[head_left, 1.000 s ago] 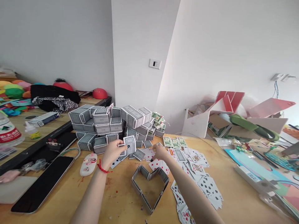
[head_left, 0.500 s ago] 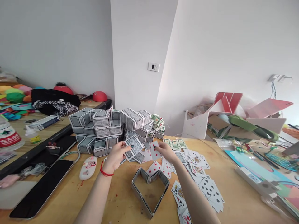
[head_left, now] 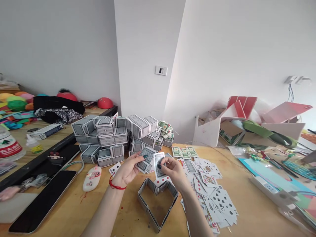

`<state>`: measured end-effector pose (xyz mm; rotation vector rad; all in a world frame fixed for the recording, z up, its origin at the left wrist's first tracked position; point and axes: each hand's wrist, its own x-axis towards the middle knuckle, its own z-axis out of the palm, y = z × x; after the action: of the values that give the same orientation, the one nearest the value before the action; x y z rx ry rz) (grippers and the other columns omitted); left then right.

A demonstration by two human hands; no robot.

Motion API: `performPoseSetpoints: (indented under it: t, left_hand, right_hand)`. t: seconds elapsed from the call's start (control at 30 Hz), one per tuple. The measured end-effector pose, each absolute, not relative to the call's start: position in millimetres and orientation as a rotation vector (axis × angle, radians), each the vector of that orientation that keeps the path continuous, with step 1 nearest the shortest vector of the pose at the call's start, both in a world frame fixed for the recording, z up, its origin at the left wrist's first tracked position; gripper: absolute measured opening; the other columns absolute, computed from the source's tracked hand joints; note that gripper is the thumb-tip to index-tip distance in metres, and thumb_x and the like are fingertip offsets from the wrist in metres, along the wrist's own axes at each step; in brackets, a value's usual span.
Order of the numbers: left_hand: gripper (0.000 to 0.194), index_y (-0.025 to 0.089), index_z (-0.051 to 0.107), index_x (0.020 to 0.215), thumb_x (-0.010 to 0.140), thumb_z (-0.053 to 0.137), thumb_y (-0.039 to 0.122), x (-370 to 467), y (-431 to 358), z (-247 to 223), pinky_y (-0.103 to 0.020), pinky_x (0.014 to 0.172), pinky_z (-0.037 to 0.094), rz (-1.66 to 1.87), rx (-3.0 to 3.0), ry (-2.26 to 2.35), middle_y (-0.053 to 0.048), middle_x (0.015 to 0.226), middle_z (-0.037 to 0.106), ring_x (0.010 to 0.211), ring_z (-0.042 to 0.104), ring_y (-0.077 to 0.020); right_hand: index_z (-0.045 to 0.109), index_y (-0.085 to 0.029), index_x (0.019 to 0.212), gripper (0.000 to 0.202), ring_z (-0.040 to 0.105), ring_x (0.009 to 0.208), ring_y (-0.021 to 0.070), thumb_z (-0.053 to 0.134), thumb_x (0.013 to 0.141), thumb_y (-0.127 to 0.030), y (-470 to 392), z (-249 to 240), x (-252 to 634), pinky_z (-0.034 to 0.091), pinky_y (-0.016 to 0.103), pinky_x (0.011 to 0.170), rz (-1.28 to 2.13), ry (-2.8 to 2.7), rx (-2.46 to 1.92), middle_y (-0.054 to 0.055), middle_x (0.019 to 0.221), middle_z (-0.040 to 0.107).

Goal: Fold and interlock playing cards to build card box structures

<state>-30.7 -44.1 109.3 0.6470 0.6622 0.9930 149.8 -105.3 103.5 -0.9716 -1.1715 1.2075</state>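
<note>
My left hand (head_left: pixel 130 169) is closed on a playing card (head_left: pixel 145 158), its grey patterned back facing up and the thumb pressed on it. Beside it, my right hand (head_left: pixel 172 169) pinches another playing card (head_left: pixel 158 164), also back side towards me. Just below the hands, a heart-shaped frame (head_left: pixel 142 197) made of folded cards stands on the table. Behind the hands rises a stack of folded-card blocks (head_left: pixel 108 140). Loose playing cards (head_left: pixel 223 200) lie face up to the right, partly behind my right forearm. A few more lie under the hands, mostly hidden.
Left of my arm are a white mouse (head_left: pixel 92 179) and a black phone-like slab (head_left: pixel 44 200). Small green cards (head_left: pixel 184 152) lie at the table's back. A power strip (head_left: pixel 274 194) and blue sheets are on the right. A bottle (head_left: pixel 10 144) stands far left.
My right hand has moved left and lower, and its card now shows its back instead of the diamond face. My left hand has shifted slightly right and down with its card.
</note>
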Motion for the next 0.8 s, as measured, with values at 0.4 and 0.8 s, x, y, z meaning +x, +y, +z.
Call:
performPoseSetpoints:
  t: [0.4, 0.8]
  left_hand:
    - [0.02, 0.01, 0.063, 0.084, 0.074, 0.052, -0.003, -32.8, -41.2, 111.1, -0.02, 0.055, 0.054, 1.003, 0.64, 0.686, -0.005, 0.073, 0.071, 0.061, 0.066, -0.0128]
    - [0.021, 0.011, 0.062, 0.086, 0.072, 0.056, -0.003, -28.2, -44.1, 107.6, -0.02, 0.059, 0.054, 0.986, 0.691, 0.678, -0.004, 0.078, 0.071, 0.065, 0.066, -0.0127]
  right_hand:
    - [0.057, -0.017, 0.092, 0.028, 0.058, 0.059, 0.0156, 0.061, 0.074, -0.038, -115.1, 120.1, 147.7, 0.042, 0.024, 0.051, 0.832, -1.045, -1.085, 0.003, 0.066, 0.065]
    - [0.057, -0.016, 0.092, 0.023, 0.056, 0.059, 0.0152, 0.053, 0.08, -0.035, -118.0, 118.4, 136.3, 0.039, 0.024, 0.051, 0.652, -1.138, -1.207, 0.004, 0.069, 0.064]
